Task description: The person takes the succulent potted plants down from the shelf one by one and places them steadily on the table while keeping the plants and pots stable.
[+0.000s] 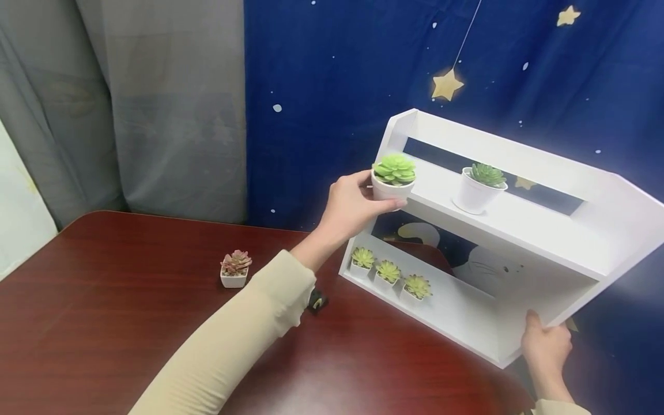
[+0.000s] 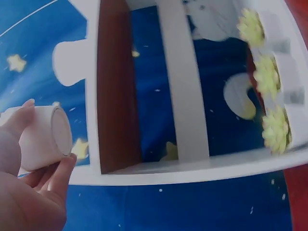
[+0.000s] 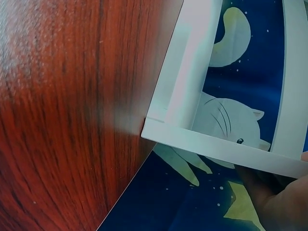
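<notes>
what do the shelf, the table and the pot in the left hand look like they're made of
Shelf: probably painted or laminated board, smooth white, judging by its flat, crisp-edged panels.
Table: wood or wood-look veneer, glossy reddish brown, with streaky grain and a bright reflection.
Pot: plastic or ceramic, smooth white; its plain surface leaves that open.

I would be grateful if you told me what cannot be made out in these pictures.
Head view: a small black object on the reddish-brown wood-grained table, partly covered by the cream fabric sleeve; its identity is unclear.
Head view: some fingertips of the left hand, behind the round white pot.
Left wrist view: that pot's bright-green succulent, lost beyond the hand and left edge.
Right wrist view: much of the right hand, cut off by the right edge.
</notes>
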`<state>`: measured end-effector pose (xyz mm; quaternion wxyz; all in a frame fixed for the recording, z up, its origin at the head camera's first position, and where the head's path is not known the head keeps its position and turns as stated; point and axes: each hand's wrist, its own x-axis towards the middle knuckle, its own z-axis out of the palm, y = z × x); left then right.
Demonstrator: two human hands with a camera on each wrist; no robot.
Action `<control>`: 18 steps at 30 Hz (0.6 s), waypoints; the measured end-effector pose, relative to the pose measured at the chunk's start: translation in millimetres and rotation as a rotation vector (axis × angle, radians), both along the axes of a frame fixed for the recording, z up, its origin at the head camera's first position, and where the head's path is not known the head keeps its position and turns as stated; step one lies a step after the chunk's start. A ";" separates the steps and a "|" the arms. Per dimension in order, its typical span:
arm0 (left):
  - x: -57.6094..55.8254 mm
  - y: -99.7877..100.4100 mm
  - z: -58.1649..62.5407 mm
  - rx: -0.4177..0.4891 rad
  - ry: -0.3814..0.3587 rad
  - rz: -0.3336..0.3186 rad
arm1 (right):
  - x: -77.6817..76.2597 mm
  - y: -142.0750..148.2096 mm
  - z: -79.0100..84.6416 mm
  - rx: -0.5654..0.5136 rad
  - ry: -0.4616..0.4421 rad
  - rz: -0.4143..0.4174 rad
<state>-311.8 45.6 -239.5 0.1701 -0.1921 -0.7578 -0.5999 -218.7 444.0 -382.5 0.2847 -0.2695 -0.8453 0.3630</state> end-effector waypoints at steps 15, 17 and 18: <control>22.9 -41.0 -47.5 0.048 -0.062 0.064 | 0.1 4.0 1.1 0.000 -0.033 0.021; 24.2 -44.0 -54.2 0.053 -0.064 0.074 | -0.3 3.6 1.7 -0.006 -0.046 0.029; 24.4 -45.4 -57.2 0.055 -0.065 0.080 | -0.4 3.4 1.7 -0.006 -0.052 0.030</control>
